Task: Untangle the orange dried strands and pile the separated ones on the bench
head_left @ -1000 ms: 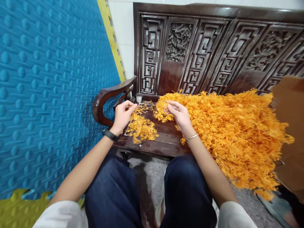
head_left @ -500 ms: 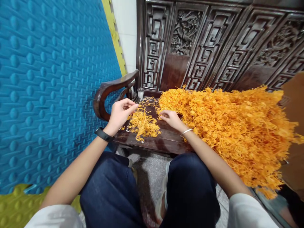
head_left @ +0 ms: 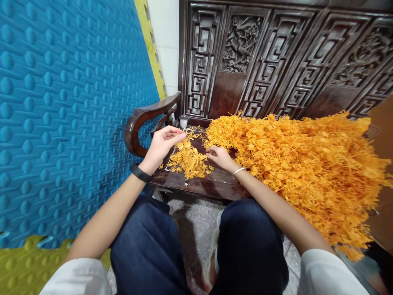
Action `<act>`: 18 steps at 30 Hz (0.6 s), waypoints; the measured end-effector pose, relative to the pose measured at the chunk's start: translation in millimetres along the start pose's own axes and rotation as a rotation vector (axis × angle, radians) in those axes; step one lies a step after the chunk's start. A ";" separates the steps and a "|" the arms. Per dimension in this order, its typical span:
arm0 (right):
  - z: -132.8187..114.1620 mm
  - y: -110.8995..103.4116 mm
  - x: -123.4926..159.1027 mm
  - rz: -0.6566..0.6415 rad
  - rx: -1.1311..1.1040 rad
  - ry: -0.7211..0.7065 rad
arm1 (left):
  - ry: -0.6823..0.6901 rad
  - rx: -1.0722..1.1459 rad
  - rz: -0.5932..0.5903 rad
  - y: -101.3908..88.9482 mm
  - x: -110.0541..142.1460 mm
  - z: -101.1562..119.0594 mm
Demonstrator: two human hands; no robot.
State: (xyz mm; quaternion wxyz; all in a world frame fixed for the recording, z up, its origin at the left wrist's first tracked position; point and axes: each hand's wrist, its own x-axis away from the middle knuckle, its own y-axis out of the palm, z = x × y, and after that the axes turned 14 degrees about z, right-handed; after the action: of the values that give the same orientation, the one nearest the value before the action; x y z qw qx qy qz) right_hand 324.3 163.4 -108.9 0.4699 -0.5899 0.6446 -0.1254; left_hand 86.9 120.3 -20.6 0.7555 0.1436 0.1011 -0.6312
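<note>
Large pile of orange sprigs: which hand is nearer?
Right. The right hand is at the left end of the large pile; the left hand is farther left, by the small pile.

The head camera looks from above the lap of the seated person, in front of the wooden bench [head_left: 221,176]. It faces forward to the bench's carved backrest [head_left: 227,92] and is also tilted down, so the seat lies in the middle of the view, at close range. The knees [head_left: 250,217] are nearer to the camera than the bench, and the floor [head_left: 198,217] shows between them. The left hand [head_left: 164,143] and the right hand [head_left: 220,157] are over the seat. The view is wide, and takes in the blue mat [head_left: 61,102] to the left of the bench.
</note>
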 end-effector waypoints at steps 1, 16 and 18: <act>-0.9 -1.8 -0.1 0.029 -0.008 0.003 | -0.008 0.011 0.000 0.8 0.3 1.1; -101.2 -40.0 15.1 0.225 -0.738 0.118 | 0.092 0.002 -0.018 12.2 3.3 -0.3; -107.5 -35.7 16.3 0.198 -0.763 0.165 | 0.152 -0.015 -0.016 14.6 3.6 -0.9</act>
State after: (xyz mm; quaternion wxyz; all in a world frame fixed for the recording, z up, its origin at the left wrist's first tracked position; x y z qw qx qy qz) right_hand 268.5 97.1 -34.1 0.1736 -0.6451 0.7341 0.1219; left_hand 102.0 119.6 -21.3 0.7416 0.1849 0.1640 -0.6237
